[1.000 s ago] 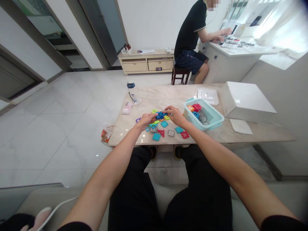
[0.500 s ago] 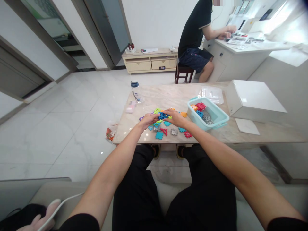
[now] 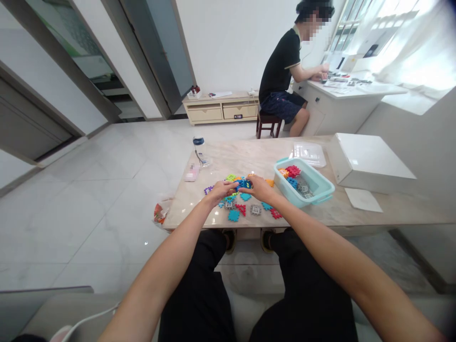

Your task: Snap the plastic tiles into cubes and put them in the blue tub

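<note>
Sitting at a pale marbled table (image 3: 245, 154), facing a white wall (image 3: 228, 47) across glossy floor tiles (image 3: 117, 204). Gripping with the bent fingers of left hand (image 3: 220, 190) and right hand (image 3: 261, 188) a blue assembly (image 3: 244, 185), among loose plates (image 3: 255, 210), at nine o'clock from the turquoise tub (image 3: 289, 192). Pointing lengthwise roughly nine to three o'clock. Looking notched, with yellow-green flecks.

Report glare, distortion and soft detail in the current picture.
Head view throughout: daylight washes out the curtain, upper right; small reflections speckle the table, front left; the grey door leans, probably wide-lens distortion; the blue piece between left hand and right hand looks too small for fine detail.
</note>
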{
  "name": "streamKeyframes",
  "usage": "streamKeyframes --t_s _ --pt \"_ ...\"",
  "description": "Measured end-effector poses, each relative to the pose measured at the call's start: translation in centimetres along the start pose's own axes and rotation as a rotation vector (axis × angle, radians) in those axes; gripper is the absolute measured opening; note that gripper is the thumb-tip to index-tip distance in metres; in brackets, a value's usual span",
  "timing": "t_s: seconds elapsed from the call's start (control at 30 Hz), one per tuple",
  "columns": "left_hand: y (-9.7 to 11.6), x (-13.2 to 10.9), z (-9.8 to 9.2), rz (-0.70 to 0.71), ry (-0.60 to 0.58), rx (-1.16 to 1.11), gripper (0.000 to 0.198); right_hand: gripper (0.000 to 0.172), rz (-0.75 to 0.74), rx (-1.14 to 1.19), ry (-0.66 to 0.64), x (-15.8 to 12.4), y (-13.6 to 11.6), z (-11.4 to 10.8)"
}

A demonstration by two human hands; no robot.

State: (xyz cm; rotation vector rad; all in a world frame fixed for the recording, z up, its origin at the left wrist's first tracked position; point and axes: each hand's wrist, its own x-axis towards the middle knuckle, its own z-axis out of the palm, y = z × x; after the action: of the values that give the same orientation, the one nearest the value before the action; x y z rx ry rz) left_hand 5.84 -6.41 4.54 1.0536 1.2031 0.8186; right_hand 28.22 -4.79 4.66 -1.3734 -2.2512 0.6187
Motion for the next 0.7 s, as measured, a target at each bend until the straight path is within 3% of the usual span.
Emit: streamKeyframes --t_s 0.17,0.3,0.37,0.53,0.7 --pt "0.1 0.1 0.4 0.165 0.152 0.165 0.050 0.071 0.276 0.057 -0.047 0.2 -1.3 -0.2" --pt "0.2 0.5 1.1 0.393 0.328 0.304 0.036 0.068 0.504 0.527 -0.150 0.4 -2.2 0.2" --pt "0.4 0.4 1.5 0.481 0.355 0.367 0.029 0.065 0.585 0.789 -0.206 0.4 -2.6 0.3" --pt "1.0 -0.8 2.4 0.608 0.381 0.470 0.022 0.061 0.605 1.104 -0.252 0.5 -3.6 0.2" --pt "1.6 -1.5 2.7 0.629 0.450 0.539 0.017 0.059 0.557 1.079 -0.188 0.9 -3.5 0.7"
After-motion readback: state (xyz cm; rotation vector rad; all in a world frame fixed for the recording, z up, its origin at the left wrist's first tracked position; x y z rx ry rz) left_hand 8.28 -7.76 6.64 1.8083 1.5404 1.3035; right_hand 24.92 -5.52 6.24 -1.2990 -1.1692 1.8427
